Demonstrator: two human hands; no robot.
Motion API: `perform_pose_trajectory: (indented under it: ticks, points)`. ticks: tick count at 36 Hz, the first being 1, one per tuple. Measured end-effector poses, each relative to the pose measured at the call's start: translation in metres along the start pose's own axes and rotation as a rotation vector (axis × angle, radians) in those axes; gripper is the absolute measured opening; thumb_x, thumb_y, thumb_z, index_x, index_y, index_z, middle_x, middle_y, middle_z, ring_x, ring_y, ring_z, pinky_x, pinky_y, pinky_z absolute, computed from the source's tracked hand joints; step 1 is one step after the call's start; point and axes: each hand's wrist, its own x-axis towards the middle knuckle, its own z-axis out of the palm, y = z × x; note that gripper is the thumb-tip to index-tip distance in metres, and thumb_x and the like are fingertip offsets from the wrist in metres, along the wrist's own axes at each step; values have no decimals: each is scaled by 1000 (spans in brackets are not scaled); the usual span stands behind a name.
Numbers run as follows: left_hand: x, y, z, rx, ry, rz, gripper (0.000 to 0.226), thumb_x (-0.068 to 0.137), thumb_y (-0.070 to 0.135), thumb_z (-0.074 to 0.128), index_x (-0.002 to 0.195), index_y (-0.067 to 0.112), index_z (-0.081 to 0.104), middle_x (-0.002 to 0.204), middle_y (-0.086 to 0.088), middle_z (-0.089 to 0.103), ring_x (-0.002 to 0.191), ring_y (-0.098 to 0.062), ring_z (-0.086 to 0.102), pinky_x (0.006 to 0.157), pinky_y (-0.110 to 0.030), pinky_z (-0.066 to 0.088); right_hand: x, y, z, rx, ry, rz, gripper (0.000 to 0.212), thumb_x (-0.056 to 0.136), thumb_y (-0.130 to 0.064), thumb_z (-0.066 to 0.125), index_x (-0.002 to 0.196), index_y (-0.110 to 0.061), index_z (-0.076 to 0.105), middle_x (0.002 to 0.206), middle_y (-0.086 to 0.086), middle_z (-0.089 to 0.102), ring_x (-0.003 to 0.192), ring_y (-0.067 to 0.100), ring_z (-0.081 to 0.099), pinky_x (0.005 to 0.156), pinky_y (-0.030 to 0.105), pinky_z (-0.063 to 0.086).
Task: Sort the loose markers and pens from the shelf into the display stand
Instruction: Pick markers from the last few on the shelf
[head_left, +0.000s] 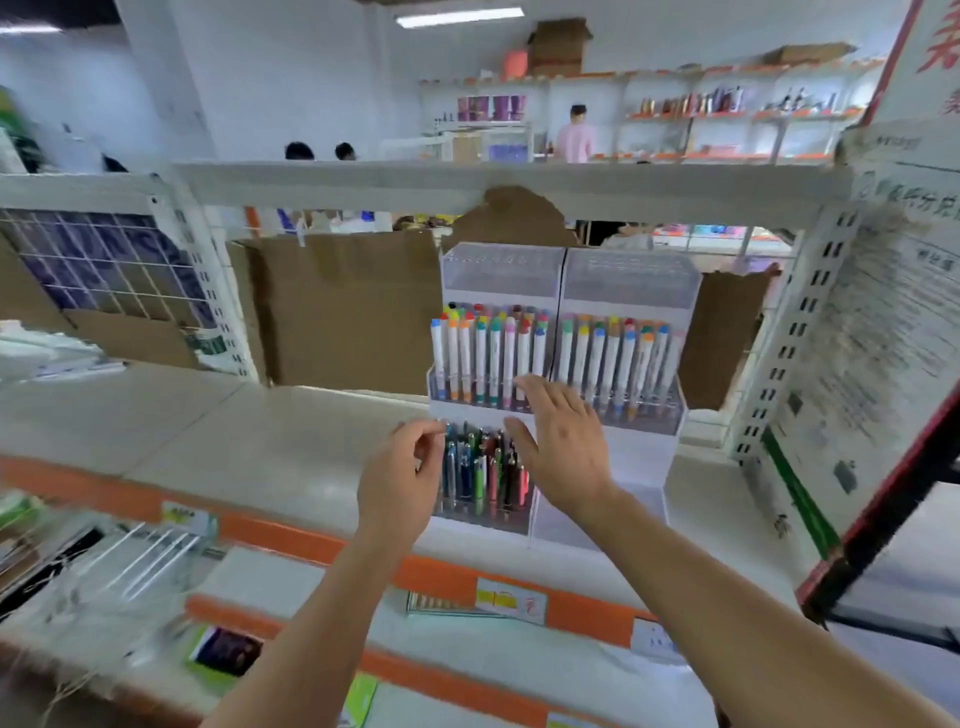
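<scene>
Standing on the shelf (291, 441), the display stand (628, 291) could tip back if pushed. Room lies open left of it. Markers (488, 353) fill its upper tier, pens (483, 467) below. Right hand (561, 441) spread, empty; left hand (402, 473) curled at the pens, contents unclear.

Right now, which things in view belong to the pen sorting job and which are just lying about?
Job:
- display stand
- white markers in its upper tier
- coloured pens in its lower front compartment
- left hand and right hand, both at the stand

Lying about:
- cardboard sheet
- wire grid
- notice board
</scene>
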Motion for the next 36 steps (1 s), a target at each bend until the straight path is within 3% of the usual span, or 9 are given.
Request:
perform_pose_trajectory:
  ticks: [6, 10, 14, 17, 20, 23, 31, 36]
  points:
    - [-14, -35, -55, 232, 55, -134, 20, 96, 17, 51, 109, 13, 65, 95, 3, 62, 87, -17, 58, 73, -23, 37, 7, -53, 29, 20, -179, -161, 50, 100, -42, 34, 145, -21, 29, 152, -1, 32, 139, 18, 27, 112, 33, 19]
    - [-27, -58, -93, 372, 18, -274, 28, 97, 25, 47, 121, 15, 59, 115, -3, 61, 103, -21, 57, 84, -31, 43, 9, -95, 45, 7, -317, -258, 54, 101, -44, 28, 147, -17, 23, 155, 1, 25, 141, 18, 22, 115, 36, 14]
    - [-44, -80, -125, 515, -33, -431, 34, 100, 33, 40, 130, 21, 49, 130, 1, 53, 111, -20, 55, 80, -31, 39, 10, -129, 65, -1, -427, -325, 56, 101, -45, 27, 148, -16, 20, 156, 2, 22, 141, 20, 23, 113, 36, 15]
    - [-61, -104, -157, 581, -32, -504, 38, 100, 38, 38, 133, 22, 46, 136, 2, 51, 117, -20, 53, 88, -33, 41, 13, -161, 89, 17, -495, -380, 57, 100, -47, 29, 148, -18, 20, 156, 3, 23, 140, 21, 23, 112, 37, 17]
    - [-74, -127, -188, 620, -53, -563, 47, 99, 42, 37, 141, 21, 40, 144, -1, 44, 131, -20, 41, 104, -35, 35, 15, -195, 111, 9, -522, -424, 59, 100, -48, 28, 150, -19, 17, 156, 3, 21, 140, 22, 23, 114, 37, 19]
    - [-84, -147, -217, 651, -77, -600, 53, 99, 47, 34, 144, 20, 35, 150, -1, 36, 138, -18, 33, 110, -34, 28, 16, -231, 126, -5, -554, -466, 60, 100, -49, 24, 151, -19, 14, 157, 2, 16, 142, 22, 20, 114, 38, 17]
    - [-95, -206, -293, 711, -119, -664, 64, 97, 55, 24, 150, 21, 21, 158, -1, 17, 146, -17, 11, 117, -36, 14, 24, -330, 166, 47, -610, -512, 64, 99, -53, 23, 152, -22, 7, 159, 1, 10, 144, 22, 13, 116, 41, 10]
    - [-101, -243, -337, 752, -137, -724, 69, 95, 60, 20, 152, 21, 15, 160, 0, 10, 147, -17, 8, 118, -40, 12, 27, -385, 195, 35, -646, -527, 67, 99, -55, 22, 153, -22, 2, 160, 1, 2, 147, 20, 4, 118, 42, 5]
